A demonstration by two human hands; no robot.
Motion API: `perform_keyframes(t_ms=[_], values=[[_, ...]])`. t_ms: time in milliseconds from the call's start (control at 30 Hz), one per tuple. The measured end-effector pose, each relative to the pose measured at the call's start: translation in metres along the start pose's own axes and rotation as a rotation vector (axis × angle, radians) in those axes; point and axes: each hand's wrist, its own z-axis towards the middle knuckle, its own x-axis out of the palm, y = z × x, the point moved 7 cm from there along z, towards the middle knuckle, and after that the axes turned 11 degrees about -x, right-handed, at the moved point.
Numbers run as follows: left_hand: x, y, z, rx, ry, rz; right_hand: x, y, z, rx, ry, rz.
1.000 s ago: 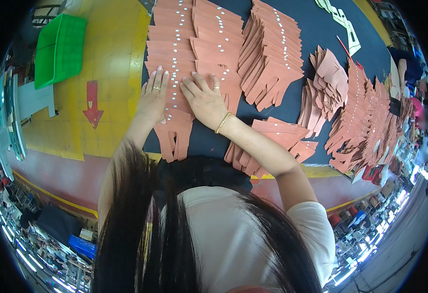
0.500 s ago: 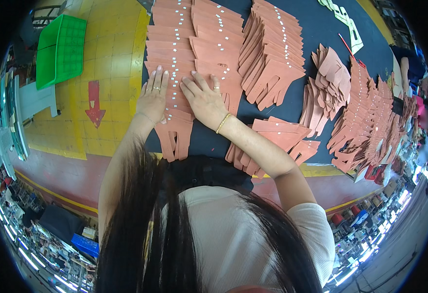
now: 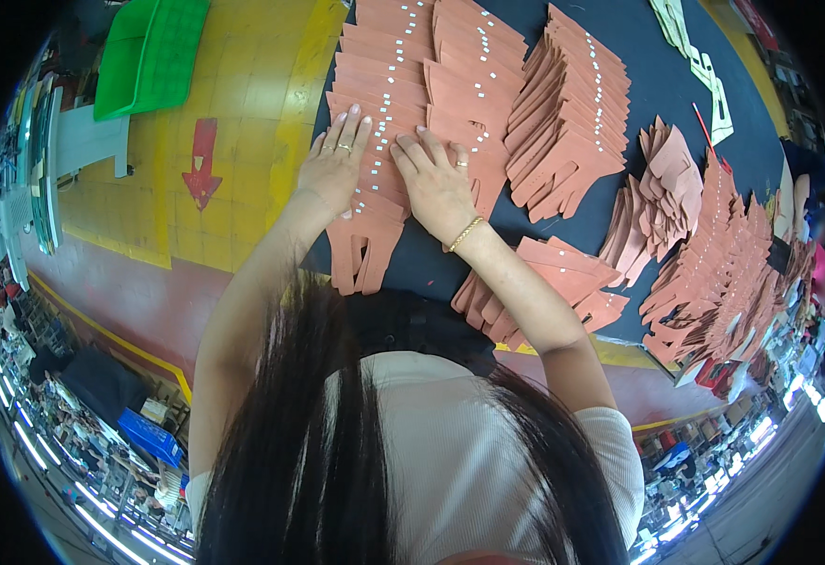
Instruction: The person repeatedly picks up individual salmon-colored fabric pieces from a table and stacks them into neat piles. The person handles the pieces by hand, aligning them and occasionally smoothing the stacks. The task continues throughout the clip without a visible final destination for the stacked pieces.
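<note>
My left hand (image 3: 331,173) lies flat, fingers out, on the left edge of a long row of overlapping reddish-brown leather-like cut pieces (image 3: 379,228). Small white stickers run in a line along this row. My right hand (image 3: 438,185) rests with spread, slightly bent fingers at the row's right edge, partly over the neighbouring row of like pieces (image 3: 469,102). Nothing is gripped in either hand. The nearest piece of the left row has slots and points toward me; parts of both rows are hidden under my hands.
Another fanned stack (image 3: 572,122) lies to the right on the dark table (image 3: 657,89). Loose pieces (image 3: 553,268) lie by my right forearm, with more piles (image 3: 671,179) farther right. Pale templates (image 3: 709,85) and a red pen (image 3: 702,122) lie beyond. A green crate (image 3: 149,61) stands left.
The whole view has shifted, so the table and pieces appear farther right. Both hands stay at about the same places on the rows, still flat.
</note>
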Motion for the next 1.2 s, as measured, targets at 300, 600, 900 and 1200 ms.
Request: perform_keyframes(t_ms=[300, 600, 900, 1200], values=[[0.006, 0.002, 0.004, 0.022, -0.048, 0.005, -0.003, 0.0, 0.009, -0.003, -0.013, -0.013], [0.006, 0.01, 0.004, 0.088, -0.015, -0.053, -0.004, 0.001, 0.006, -0.036, 0.051, -0.082], [0.002, 0.023, -0.016, 0.12, -0.173, -0.084, 0.002, -0.003, 0.006, -0.036, -0.016, -0.016], [0.014, 0.035, -0.06, 0.036, -0.391, -0.315, 0.003, -0.005, 0.005, -0.032, -0.03, 0.037]])
